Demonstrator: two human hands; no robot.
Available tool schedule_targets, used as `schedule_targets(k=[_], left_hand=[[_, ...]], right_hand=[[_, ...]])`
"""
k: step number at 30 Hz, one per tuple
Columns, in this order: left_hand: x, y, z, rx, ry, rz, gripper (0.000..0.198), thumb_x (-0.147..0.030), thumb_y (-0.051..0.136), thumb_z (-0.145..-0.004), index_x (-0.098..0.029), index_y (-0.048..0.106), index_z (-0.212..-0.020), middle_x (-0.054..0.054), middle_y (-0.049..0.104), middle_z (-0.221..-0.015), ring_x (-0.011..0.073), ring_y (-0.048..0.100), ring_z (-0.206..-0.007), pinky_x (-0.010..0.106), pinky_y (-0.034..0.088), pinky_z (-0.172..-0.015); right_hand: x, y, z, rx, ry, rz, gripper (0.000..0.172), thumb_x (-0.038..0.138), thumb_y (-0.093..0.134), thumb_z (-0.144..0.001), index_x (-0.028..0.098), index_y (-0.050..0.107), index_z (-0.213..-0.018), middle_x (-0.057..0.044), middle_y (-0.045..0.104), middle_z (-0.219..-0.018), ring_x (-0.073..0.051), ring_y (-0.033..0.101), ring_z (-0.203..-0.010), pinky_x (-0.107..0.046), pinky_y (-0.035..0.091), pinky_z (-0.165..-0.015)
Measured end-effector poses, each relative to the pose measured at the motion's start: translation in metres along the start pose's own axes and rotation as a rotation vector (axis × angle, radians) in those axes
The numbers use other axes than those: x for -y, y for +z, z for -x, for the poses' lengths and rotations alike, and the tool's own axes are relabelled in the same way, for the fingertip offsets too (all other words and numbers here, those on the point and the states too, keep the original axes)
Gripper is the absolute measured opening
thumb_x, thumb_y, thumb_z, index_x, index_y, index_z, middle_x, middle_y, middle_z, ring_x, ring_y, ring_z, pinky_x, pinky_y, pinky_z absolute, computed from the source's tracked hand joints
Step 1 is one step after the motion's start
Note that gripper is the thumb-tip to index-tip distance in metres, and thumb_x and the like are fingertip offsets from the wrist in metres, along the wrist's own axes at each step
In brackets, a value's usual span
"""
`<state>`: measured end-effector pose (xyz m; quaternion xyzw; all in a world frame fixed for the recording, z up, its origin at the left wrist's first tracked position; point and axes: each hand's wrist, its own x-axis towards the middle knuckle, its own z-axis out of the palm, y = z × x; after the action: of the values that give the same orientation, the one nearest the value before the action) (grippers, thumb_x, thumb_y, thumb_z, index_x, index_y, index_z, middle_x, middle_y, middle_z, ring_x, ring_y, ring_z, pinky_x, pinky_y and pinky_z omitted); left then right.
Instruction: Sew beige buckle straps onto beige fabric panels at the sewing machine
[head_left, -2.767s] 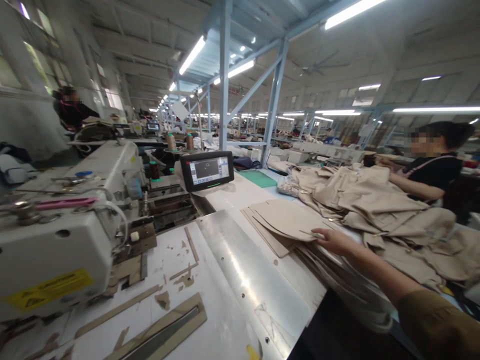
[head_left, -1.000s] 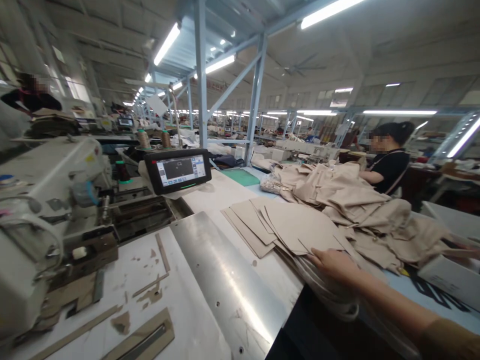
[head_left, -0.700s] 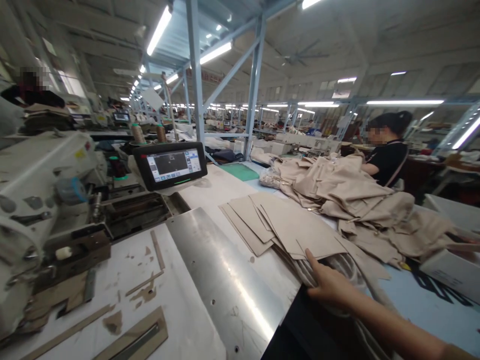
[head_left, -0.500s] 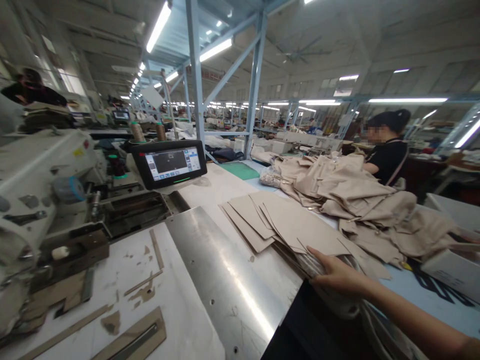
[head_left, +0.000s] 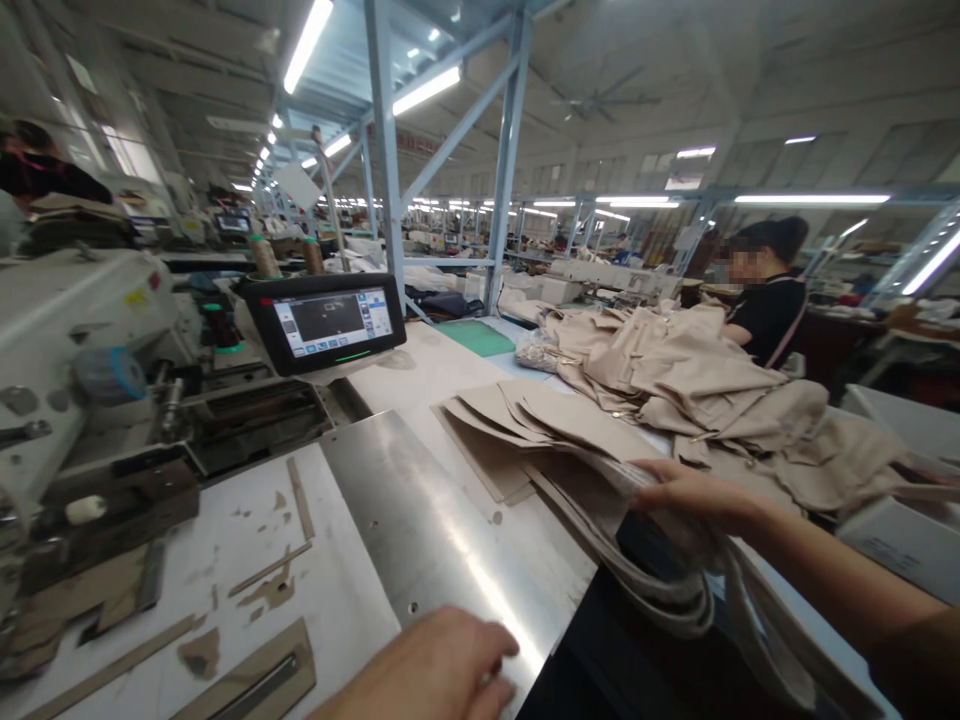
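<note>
My right hand point(head_left: 686, 495) grips the near edge of a stack of beige fabric pieces point(head_left: 577, 425). The held edge is raised off the table, and the layers bend and hang in loops below the hand. At their far end, several flat pieces fan out on the white tabletop. Low in the view, my left hand point(head_left: 450, 665) is over the metal plate point(head_left: 420, 510), its fingers loosely bent and apart, with nothing seen in it. Part of that hand lies below the frame's edge.
A sewing machine point(head_left: 75, 350) stands at left, with a lit control screen point(head_left: 334, 318) behind. Fabric scraps point(head_left: 277, 590) lie on the white surface. To the right are a beige garment heap point(head_left: 675, 370), a white box point(head_left: 904, 550) and a person in black point(head_left: 772, 300).
My right hand has lifted the near edge of the fabric stack, which now bends upward. My left hand has come into view at the bottom. The camera has turned slightly.
</note>
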<state>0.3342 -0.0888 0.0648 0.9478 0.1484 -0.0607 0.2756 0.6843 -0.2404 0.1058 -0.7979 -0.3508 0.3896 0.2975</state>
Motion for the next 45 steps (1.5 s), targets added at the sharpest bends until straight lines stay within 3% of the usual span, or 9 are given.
schedule_targets(k=[5, 13, 16, 19, 24, 28, 34, 38, 45], left_hand=[[-0.009, -0.015, -0.074, -0.058, 0.078, -0.205, 0.028, -0.018, 0.051, -0.094, -0.02, 0.068, -0.117, 0.01, 0.07, -0.113, 0.0261, 0.064, -0.108, 0.035, 0.051, -0.096], [-0.008, 0.029, -0.151, -0.166, 0.099, -0.337, 0.05, -0.008, 0.046, -0.09, -0.021, 0.06, -0.135, 0.015, 0.061, -0.117, 0.0344, 0.056, -0.112, 0.05, 0.046, -0.098], [-0.01, 0.036, -0.159, -0.205, 0.087, -0.329, 0.058, -0.012, 0.043, -0.094, -0.027, 0.046, -0.15, 0.014, 0.06, -0.117, 0.0342, 0.057, -0.111, 0.053, 0.045, -0.098], [-0.015, 0.034, -0.164, -0.227, 0.076, -0.314, 0.06, -0.017, 0.043, -0.099, -0.03, 0.034, -0.157, 0.013, 0.06, -0.118, 0.0336, 0.058, -0.111, 0.055, 0.044, -0.099], [-0.029, 0.028, -0.175, -0.244, 0.06, -0.287, 0.06, -0.025, 0.044, -0.102, -0.029, 0.028, -0.159, 0.012, 0.062, -0.118, 0.0345, 0.059, -0.112, 0.056, 0.044, -0.099], [-0.025, 0.024, -0.175, -0.221, 0.073, -0.275, 0.057, -0.026, 0.045, -0.102, -0.025, 0.031, -0.158, 0.012, 0.061, -0.125, 0.0318, 0.058, -0.115, 0.049, 0.047, -0.099], [-0.006, 0.015, -0.166, -0.154, 0.13, -0.322, 0.032, -0.016, 0.045, -0.101, -0.024, 0.072, -0.115, 0.009, 0.063, -0.111, 0.0265, 0.058, -0.108, 0.037, 0.048, -0.095], [-0.012, 0.021, -0.168, -0.174, 0.144, -0.358, 0.029, -0.021, 0.048, -0.101, -0.023, 0.069, -0.12, 0.011, 0.062, -0.11, 0.0311, 0.059, -0.107, 0.044, 0.049, -0.092], [-0.015, 0.033, -0.173, -0.235, 0.166, -0.384, 0.036, -0.027, 0.055, -0.1, -0.026, 0.06, -0.135, 0.012, 0.062, -0.111, 0.0328, 0.059, -0.107, 0.048, 0.048, -0.093]], right_hand=[[0.004, -0.024, 0.001, 0.012, 0.023, -0.095, 0.045, 0.044, 0.074, -0.064, 0.019, 0.064, -0.1, -0.003, 0.07, -0.079, -0.019, 0.065, -0.07, -0.027, 0.052, -0.063], [-0.001, -0.009, -0.007, 0.031, -0.007, 0.042, 0.056, 0.037, 0.068, -0.064, 0.021, 0.066, -0.117, -0.002, 0.075, -0.087, -0.024, 0.069, -0.076, -0.032, 0.056, -0.069], [-0.009, 0.001, -0.011, -0.012, -0.057, 0.208, 0.071, 0.035, 0.067, -0.063, 0.019, 0.062, -0.131, -0.006, 0.074, -0.115, -0.031, 0.068, -0.105, -0.038, 0.054, -0.093], [-0.017, 0.004, -0.014, -0.083, -0.046, 0.269, 0.092, 0.042, 0.071, -0.061, 0.011, 0.051, -0.146, -0.014, 0.057, -0.145, -0.036, 0.051, -0.133, -0.043, 0.037, -0.115], [-0.027, 0.029, -0.02, -0.164, -0.043, 0.345, 0.122, 0.05, 0.079, -0.055, 0.007, 0.03, -0.158, -0.019, 0.04, -0.157, -0.037, 0.038, -0.144, -0.044, 0.027, -0.12], [-0.025, 0.042, -0.024, -0.214, -0.028, 0.363, 0.112, 0.028, 0.07, -0.057, 0.009, 0.028, -0.159, -0.02, 0.056, -0.144, -0.037, 0.054, -0.131, -0.047, 0.039, -0.112], [0.023, -0.02, -0.015, -0.155, -0.059, 0.155, 0.089, 0.035, 0.065, -0.06, 0.017, 0.049, -0.146, -0.01, 0.065, -0.135, -0.034, 0.059, -0.124, -0.041, 0.049, -0.103], [0.047, -0.042, -0.011, -0.001, 0.015, -0.034, 0.081, 0.033, 0.07, -0.055, 0.02, 0.058, -0.134, -0.006, 0.074, -0.109, -0.032, 0.068, -0.102, -0.038, 0.057, -0.083], [0.03, -0.026, -0.018, 0.017, 0.036, 0.098, 0.09, 0.031, 0.069, -0.058, 0.017, 0.05, -0.145, -0.008, 0.073, -0.116, -0.033, 0.066, -0.11, -0.041, 0.055, -0.093]])
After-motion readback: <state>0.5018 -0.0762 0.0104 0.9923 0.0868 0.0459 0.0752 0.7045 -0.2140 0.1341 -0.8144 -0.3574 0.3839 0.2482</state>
